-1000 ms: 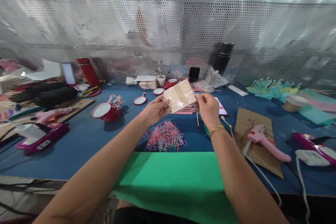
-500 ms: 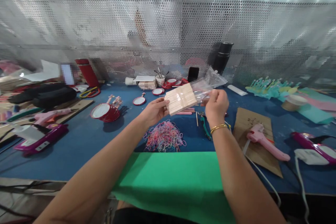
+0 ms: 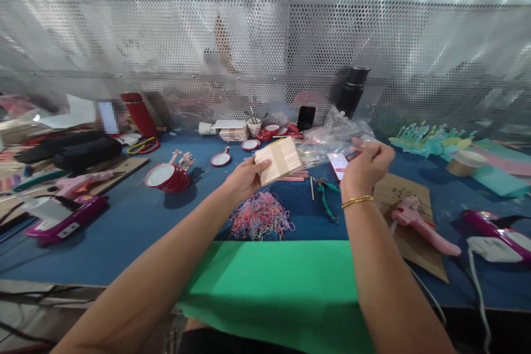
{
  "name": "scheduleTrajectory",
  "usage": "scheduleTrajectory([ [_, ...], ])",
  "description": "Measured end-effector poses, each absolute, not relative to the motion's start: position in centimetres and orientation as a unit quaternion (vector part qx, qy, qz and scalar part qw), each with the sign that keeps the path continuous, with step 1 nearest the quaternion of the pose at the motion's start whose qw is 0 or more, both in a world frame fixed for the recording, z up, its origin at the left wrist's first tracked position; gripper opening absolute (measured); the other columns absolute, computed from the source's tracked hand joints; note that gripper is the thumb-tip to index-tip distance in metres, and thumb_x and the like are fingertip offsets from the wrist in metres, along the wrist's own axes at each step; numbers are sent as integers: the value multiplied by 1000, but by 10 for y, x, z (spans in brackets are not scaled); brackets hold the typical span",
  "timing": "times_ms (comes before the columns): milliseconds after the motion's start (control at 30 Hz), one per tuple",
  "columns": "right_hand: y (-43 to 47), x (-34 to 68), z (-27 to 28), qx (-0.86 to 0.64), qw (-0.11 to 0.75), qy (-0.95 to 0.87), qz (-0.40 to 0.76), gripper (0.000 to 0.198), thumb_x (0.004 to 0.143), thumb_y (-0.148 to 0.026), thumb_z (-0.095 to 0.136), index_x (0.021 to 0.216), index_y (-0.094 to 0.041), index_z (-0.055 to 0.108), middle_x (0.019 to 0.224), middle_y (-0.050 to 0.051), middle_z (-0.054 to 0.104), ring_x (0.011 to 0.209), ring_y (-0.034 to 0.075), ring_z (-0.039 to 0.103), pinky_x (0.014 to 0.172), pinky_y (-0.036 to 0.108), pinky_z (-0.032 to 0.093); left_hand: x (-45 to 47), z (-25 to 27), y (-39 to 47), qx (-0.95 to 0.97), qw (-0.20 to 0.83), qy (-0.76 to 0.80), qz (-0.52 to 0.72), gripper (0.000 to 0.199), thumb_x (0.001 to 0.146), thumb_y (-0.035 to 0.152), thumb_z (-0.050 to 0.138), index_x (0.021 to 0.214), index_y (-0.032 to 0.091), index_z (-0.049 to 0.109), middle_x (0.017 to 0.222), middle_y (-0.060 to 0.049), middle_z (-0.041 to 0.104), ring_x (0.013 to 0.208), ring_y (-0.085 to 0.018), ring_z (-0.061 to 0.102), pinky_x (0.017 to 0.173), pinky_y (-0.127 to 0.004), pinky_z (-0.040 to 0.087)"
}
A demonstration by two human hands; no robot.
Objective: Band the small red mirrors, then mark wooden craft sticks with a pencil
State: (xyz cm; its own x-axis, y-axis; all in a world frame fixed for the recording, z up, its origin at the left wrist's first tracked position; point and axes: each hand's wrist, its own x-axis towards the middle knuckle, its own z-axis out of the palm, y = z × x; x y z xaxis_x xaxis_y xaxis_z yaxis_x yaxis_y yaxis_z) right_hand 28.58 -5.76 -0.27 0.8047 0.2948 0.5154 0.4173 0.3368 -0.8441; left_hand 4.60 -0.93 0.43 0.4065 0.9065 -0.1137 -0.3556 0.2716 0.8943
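Observation:
My left hand (image 3: 248, 177) grips a banded bundle of flat wooden sticks (image 3: 280, 160) by its left end, thumb on top. A paper band wraps the middle of the bundle. To the right, my right hand (image 3: 367, 163) has its fingers closed on a clear plastic bag (image 3: 338, 131), which stretches back toward the bundle's right end. Whether the bag still touches the sticks I cannot tell. Below the bundle lies a tangled heap of colourful rubber bands (image 3: 262, 215). Green-handled pliers (image 3: 326, 202) and a lit phone (image 3: 337, 166) lie beneath my right hand.
A green sheet (image 3: 274, 287) covers the table's front edge. Pink glue guns (image 3: 425, 227) (image 3: 83, 181) lie on both sides. Stacked red-rimmed mirrors (image 3: 168, 177) stand left. At the back are a red bottle (image 3: 139, 115), a black bottle (image 3: 353, 91) and a perforated metal screen (image 3: 174, 44).
My right hand has moved right, pulling the plastic bag off the wooden sticks. The bundle now shows bare in my left hand, and the lit phone has come into view.

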Motion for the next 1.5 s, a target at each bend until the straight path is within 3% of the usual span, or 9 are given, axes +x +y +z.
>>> scheduleTrajectory([
  [67, -60, 290, 2, -567, 782, -238, -102, 21, 98, -37, 30, 97, -24, 46, 94, 8, 63, 70, 18, 60, 71, 37, 50, 47, 5, -10, 423, 711, 334, 451, 28, 76, 6, 70, 101, 15, 62, 104, -12, 74, 98, -25, 71, 87, -38, 59],
  [167, -59, 283, 6, -545, 799, -242, -79, 16, 96, -36, 33, 95, -25, 45, 93, 6, 63, 62, 15, 57, 64, 35, 50, 48, 3, -10, 439, 691, 345, 459, 34, 72, 5, 74, 101, 16, 61, 107, -10, 73, 99, -24, 70, 88, -40, 59],
  [367, -58, 256, 11, -416, 840, -329, 114, 19, 88, -29, 51, 105, -25, 47, 97, 3, 64, 74, 13, 65, 70, 31, 55, 47, -4, -7, 454, 692, 333, 452, 34, 73, 7, 75, 103, 13, 60, 107, -12, 72, 91, -22, 71, 87, -39, 58],
  [500, -65, 247, 19, -359, 804, -386, 276, 16, 84, -34, 58, 97, -25, 55, 91, 1, 65, 76, 12, 64, 72, 31, 55, 46, -5, -5, 459, 699, 321, 444, 36, 73, 8, 75, 106, 13, 61, 111, -13, 72, 90, -21, 71, 88, -38, 57],
  [600, -69, 247, 23, -340, 782, -410, 323, 16, 83, -37, 60, 94, -25, 60, 89, 1, 65, 75, 13, 62, 66, 29, 54, 44, -2, -5, 449, 698, 332, 448, 33, 75, 8, 74, 104, 14, 61, 109, -12, 72, 87, -19, 70, 84, -35, 58],
  [800, -61, 256, 21, -370, 790, -381, 307, 19, 74, -31, 68, 91, -23, 65, 69, -5, 56, 59, 8, 51, 56, 24, 46, 44, -5, -3, 452, 695, 331, 452, 36, 71, 10, 78, 103, 16, 61, 107, -10, 72, 87, -19, 70, 81, -34, 59],
  [1100, -54, 260, 9, -433, 811, -322, 228, 39, 71, -30, 66, 109, -21, 61, 67, -8, 58, 56, 9, 56, 55, 22, 47, 56, -18, 0, 483, 643, 367, 468, 59, 61, 16, 87, 113, 20, 58, 102, -4, 72, 76, -14, 68, 67, -26, 57],
  [1267, -49, 267, 6, -463, 803, -289, 240, 24, 69, -32, 63, 88, -18, 65, 64, -6, 57, 56, 8, 54, 53, 21, 44, 56, -18, 1, 481, 637, 371, 475, 76, 61, 15, 86, 129, 24, 54, 109, -5, 71, 79, -14, 68, 67, -23, 56],
  [1500, -82, 291, 25, -440, 740, -451, 237, 11, 64, -26, 73, 72, -22, 67, 67, -1, 61, 62, 13, 52, 52, 25, 42, 54, -16, -5, 491, 638, 365, 468, 78, 61, 15, 86, 131, 21, 53, 104, -5, 71, 78, -14, 68, 64, -21, 54],
])
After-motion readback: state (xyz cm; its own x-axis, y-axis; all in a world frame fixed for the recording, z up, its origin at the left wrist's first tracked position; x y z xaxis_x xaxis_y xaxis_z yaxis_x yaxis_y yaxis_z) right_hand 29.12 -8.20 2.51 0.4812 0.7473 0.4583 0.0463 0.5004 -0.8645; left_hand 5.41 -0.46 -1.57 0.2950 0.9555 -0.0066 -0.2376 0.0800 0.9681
